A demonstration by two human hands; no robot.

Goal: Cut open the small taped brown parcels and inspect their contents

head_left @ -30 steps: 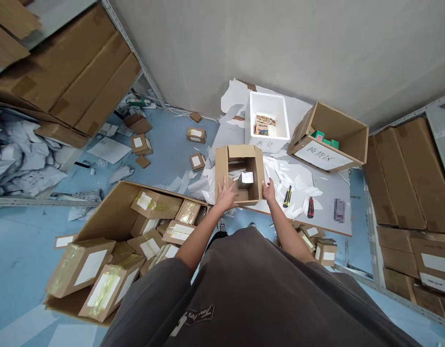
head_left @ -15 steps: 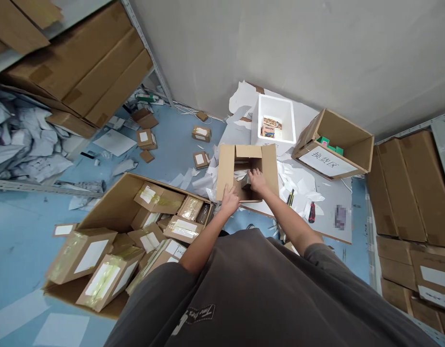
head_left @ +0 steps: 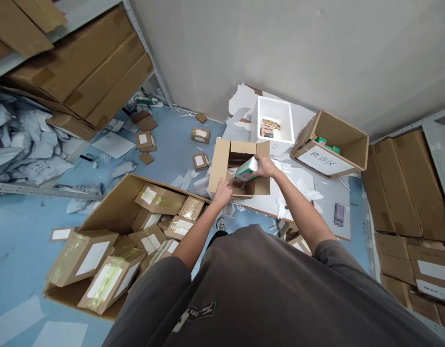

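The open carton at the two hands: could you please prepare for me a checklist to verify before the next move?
1. Grip of the right hand on the green-and-white box: ok, the fingers hold its right end.
2. Left hand at the open carton: ok, at its near left edge.
3. Carton's side flaps folded outward: ok.
4. Green-and-white box free of the carton's walls: cannot tell, it overlaps the opening in this view.
5. Carton's inside fully visible: not ok, the box hides part of it.
6. White foam box apart from the carton: cannot tell, a flap overlaps it.
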